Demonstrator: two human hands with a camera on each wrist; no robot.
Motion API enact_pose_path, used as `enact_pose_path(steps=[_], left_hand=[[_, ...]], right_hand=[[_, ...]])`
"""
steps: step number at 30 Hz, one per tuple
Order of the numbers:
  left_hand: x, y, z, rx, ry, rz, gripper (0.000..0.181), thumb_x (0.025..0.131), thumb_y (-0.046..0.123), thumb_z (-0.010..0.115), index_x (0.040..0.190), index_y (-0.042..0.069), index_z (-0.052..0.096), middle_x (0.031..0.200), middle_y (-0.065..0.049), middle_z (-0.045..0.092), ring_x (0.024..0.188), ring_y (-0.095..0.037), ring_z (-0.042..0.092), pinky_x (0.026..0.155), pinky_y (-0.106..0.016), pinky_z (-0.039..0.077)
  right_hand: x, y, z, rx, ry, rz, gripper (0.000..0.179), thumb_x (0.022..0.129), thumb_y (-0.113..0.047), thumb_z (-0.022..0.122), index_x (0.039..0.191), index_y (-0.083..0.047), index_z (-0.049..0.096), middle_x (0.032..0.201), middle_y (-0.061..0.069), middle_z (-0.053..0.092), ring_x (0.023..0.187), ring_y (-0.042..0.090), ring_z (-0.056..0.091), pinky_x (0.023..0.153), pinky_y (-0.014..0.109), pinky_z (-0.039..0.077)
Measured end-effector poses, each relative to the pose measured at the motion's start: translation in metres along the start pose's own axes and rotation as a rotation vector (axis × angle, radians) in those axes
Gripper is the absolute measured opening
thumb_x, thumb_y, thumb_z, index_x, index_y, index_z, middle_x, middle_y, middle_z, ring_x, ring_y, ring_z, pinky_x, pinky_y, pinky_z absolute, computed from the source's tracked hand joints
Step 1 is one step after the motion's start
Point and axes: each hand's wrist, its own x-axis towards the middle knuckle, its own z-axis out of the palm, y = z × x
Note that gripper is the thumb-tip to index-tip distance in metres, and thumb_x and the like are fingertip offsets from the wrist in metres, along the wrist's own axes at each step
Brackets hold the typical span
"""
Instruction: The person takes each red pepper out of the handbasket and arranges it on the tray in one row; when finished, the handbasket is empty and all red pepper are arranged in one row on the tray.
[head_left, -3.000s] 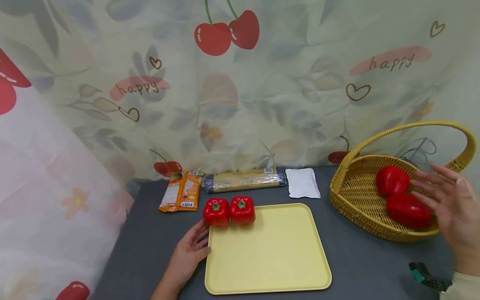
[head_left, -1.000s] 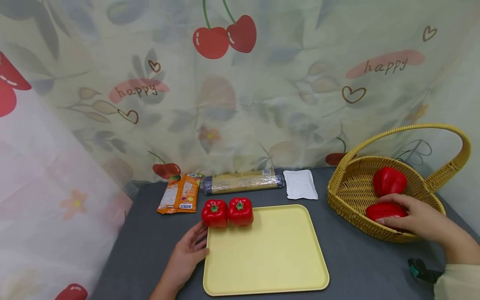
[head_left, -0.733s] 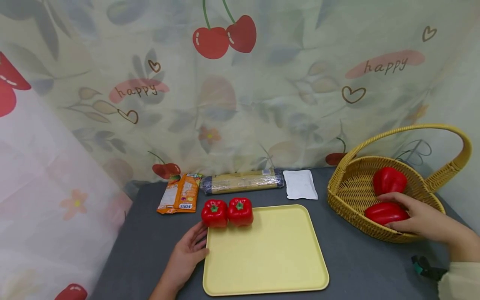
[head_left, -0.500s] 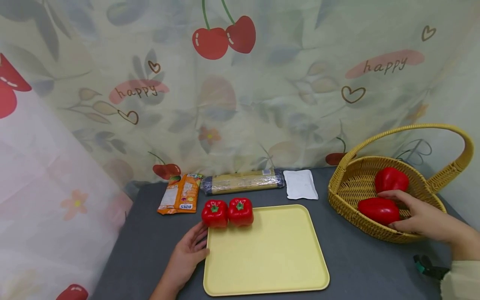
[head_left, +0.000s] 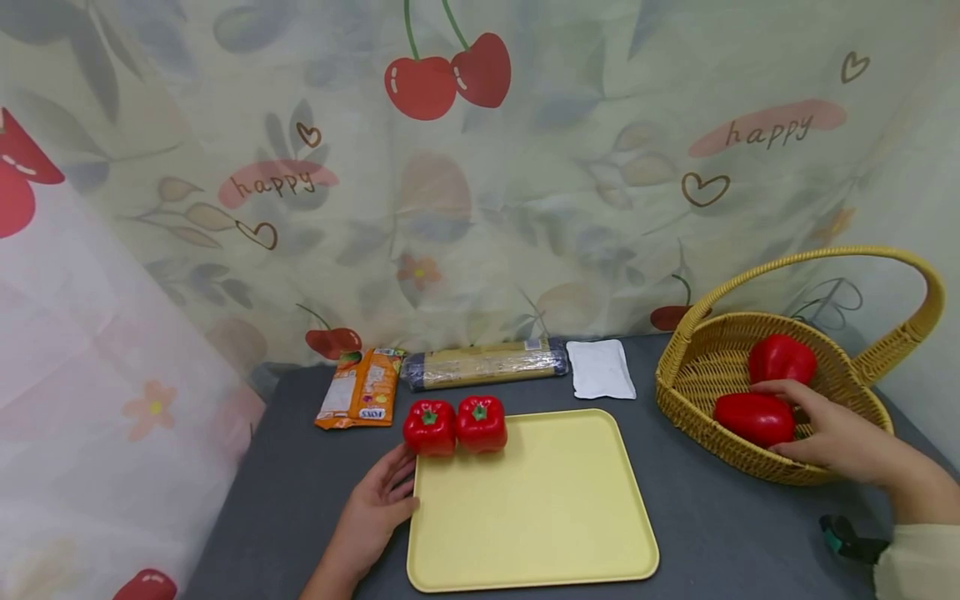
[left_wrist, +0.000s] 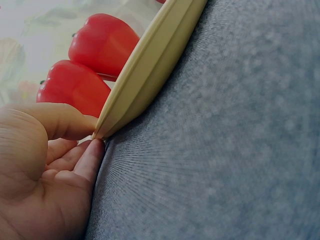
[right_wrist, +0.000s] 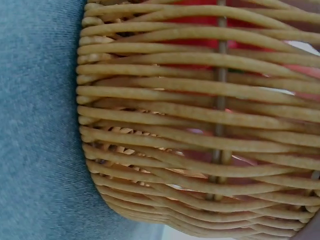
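Observation:
At the left edge of the yellow tray (head_left: 532, 500), my left hand (head_left: 371, 508) pinches the rim between thumb and finger, as the left wrist view also shows on the tray's side (left_wrist: 150, 60). Two red bell peppers with green stems, one left (head_left: 430, 427) and one right (head_left: 482, 423), stand side by side at the tray's far left corner. My right hand (head_left: 832, 433) reaches into the wicker basket (head_left: 697, 425). Its thumb and fingers hold the right end of a red bell pepper (head_left: 753, 418) lying there. Behind it lies another red bell pepper (head_left: 782, 360). Basket weave (right_wrist: 200, 110) hides the right hand's grip in the right wrist view.
Along the back of the dark tabletop (head_left: 712, 533) lie an orange snack packet (head_left: 362, 390), a long plastic-wrapped bundle (head_left: 487, 364) and a white packet (head_left: 601, 369). The basket's tall handle (head_left: 825, 252) arches over it. A black strap (head_left: 851, 540) is near the right sleeve.
My right hand has come down into the basket onto the nearer bell pepper, which has turned and shifted left. My left hand stays on the tray's edge.

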Motion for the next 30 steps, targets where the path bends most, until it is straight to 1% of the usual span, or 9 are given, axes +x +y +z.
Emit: enact_pose_path(steps=[4, 7, 10, 11, 12, 17, 22, 26, 30], left_hand=[[0.001, 0.000, 0.001, 0.002, 0.009, -0.010, 0.079, 0.092, -0.019, 0.069, 0.164, -0.006, 0.038, 0.164, -0.026, 0.044, 0.150, -0.042, 0.044, 0.111, -0.038, 0.051], [0.001, 0.000, 0.001, 0.002, 0.015, -0.025, 0.080, 0.092, -0.018, 0.069, 0.164, -0.005, 0.038, 0.164, -0.025, 0.045, 0.150, -0.041, 0.045, 0.110, -0.037, 0.051], [0.001, 0.000, 0.001, 0.005, 0.014, -0.030, 0.080, 0.092, -0.018, 0.069, 0.164, -0.006, 0.038, 0.165, -0.025, 0.044, 0.150, -0.041, 0.045, 0.110, -0.038, 0.051], [0.001, 0.000, 0.001, 0.003, 0.014, -0.031, 0.080, 0.092, -0.018, 0.069, 0.164, -0.005, 0.038, 0.165, -0.025, 0.044, 0.150, -0.040, 0.045, 0.110, -0.038, 0.051], [0.001, 0.000, 0.001, 0.003, 0.014, -0.029, 0.080, 0.092, -0.018, 0.069, 0.164, -0.005, 0.038, 0.165, -0.025, 0.044, 0.150, -0.041, 0.045, 0.110, -0.038, 0.051], [0.001, 0.000, 0.000, 0.000, 0.014, -0.033, 0.080, 0.092, -0.018, 0.069, 0.164, -0.006, 0.037, 0.165, -0.025, 0.044, 0.150, -0.041, 0.045, 0.111, -0.038, 0.051], [0.001, 0.001, 0.000, -0.002, 0.014, -0.042, 0.080, 0.092, -0.018, 0.069, 0.164, -0.006, 0.037, 0.165, -0.026, 0.044, 0.150, -0.041, 0.044, 0.111, -0.040, 0.051], [0.001, 0.002, 0.001, -0.003, 0.014, -0.047, 0.080, 0.092, -0.019, 0.069, 0.164, -0.006, 0.037, 0.164, -0.026, 0.044, 0.150, -0.042, 0.044, 0.111, -0.040, 0.051], [0.001, 0.002, 0.001, -0.006, 0.012, -0.048, 0.080, 0.092, -0.019, 0.069, 0.164, -0.006, 0.038, 0.164, -0.026, 0.044, 0.150, -0.042, 0.044, 0.111, -0.040, 0.051]], right_hand=[[-0.003, 0.002, 0.002, 0.069, 0.086, -0.043, 0.074, 0.095, -0.001, 0.081, 0.153, 0.008, 0.036, 0.144, 0.039, 0.040, 0.114, 0.056, 0.057, 0.071, 0.034, 0.061], [-0.006, 0.003, 0.005, 0.124, 0.173, -0.059, 0.074, 0.097, -0.002, 0.080, 0.154, 0.008, 0.033, 0.146, 0.035, 0.039, 0.113, 0.031, 0.064, 0.069, 0.031, 0.062], [-0.008, 0.004, 0.007, 0.140, 0.257, -0.070, 0.075, 0.098, -0.004, 0.082, 0.154, 0.008, 0.033, 0.144, 0.028, 0.043, 0.105, 0.000, 0.059, 0.068, 0.029, 0.062], [-0.009, 0.004, 0.008, 0.141, 0.288, -0.075, 0.076, 0.097, -0.004, 0.082, 0.154, 0.008, 0.034, 0.144, 0.026, 0.044, 0.102, -0.008, 0.056, 0.068, 0.028, 0.062], [-0.010, 0.005, 0.008, 0.144, 0.315, -0.082, 0.075, 0.098, -0.005, 0.082, 0.154, 0.009, 0.034, 0.143, 0.023, 0.044, 0.102, -0.010, 0.055, 0.068, 0.026, 0.061], [-0.016, 0.006, 0.010, 0.224, 0.434, -0.077, 0.078, 0.102, -0.005, 0.077, 0.166, -0.004, 0.033, 0.142, 0.002, 0.044, 0.105, -0.008, 0.056, 0.073, 0.016, 0.059], [-0.021, 0.006, 0.010, 0.331, 0.530, -0.099, 0.085, 0.103, 0.007, 0.069, 0.172, -0.020, 0.029, 0.141, -0.012, 0.042, 0.110, -0.008, 0.056, 0.077, 0.011, 0.057], [-0.023, 0.004, 0.010, 0.359, 0.588, -0.098, 0.081, 0.102, 0.010, 0.068, 0.170, -0.020, 0.034, 0.136, -0.017, 0.047, 0.108, -0.005, 0.057, 0.077, 0.010, 0.056], [-0.024, 0.000, 0.010, 0.348, 0.633, -0.078, 0.081, 0.102, 0.008, 0.069, 0.170, -0.015, 0.032, 0.133, -0.018, 0.047, 0.106, -0.005, 0.057, 0.077, 0.008, 0.055]])
